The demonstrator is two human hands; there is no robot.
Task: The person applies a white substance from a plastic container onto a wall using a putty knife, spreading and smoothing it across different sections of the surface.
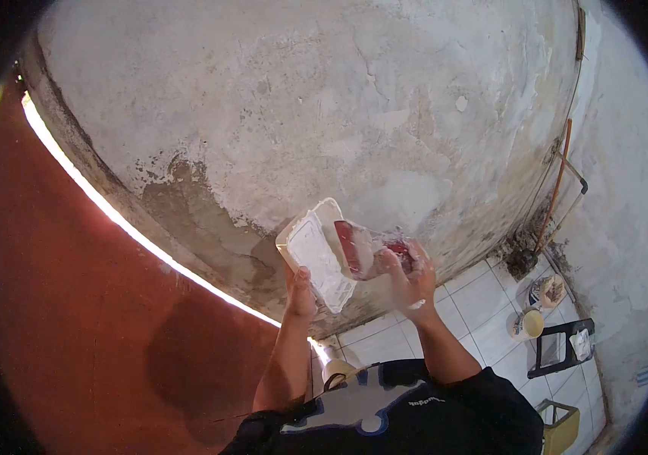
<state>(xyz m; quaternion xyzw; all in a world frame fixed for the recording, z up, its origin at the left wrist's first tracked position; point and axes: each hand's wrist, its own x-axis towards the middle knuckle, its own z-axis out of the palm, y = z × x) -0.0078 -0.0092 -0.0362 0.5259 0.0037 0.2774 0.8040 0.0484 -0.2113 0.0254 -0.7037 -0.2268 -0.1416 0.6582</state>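
My left hand (300,293) holds a rectangular, cream-coloured plastic tray (321,255) from its lower left side, thumb over the edge. White paste coats the inside of the tray. In my right hand (413,277) is a red-and-whitish spreading tool (354,250), its broad edge over the right part of the tray. The fingers wrap round its red grip, and white smears mark the hand. Whether the tool touches the tray cannot be made out. Behind both hands is a rough grey wall (286,114) with pale patches.
A red-brown surface (81,303) lies left of a bright gap. White floor tiles (483,303) show at lower right, with a cream bucket (528,324), a smeared bucket (547,291), a black stool-like frame (561,349) and a yellowish container (560,428). An orange pipe (557,186) runs along the right corner.
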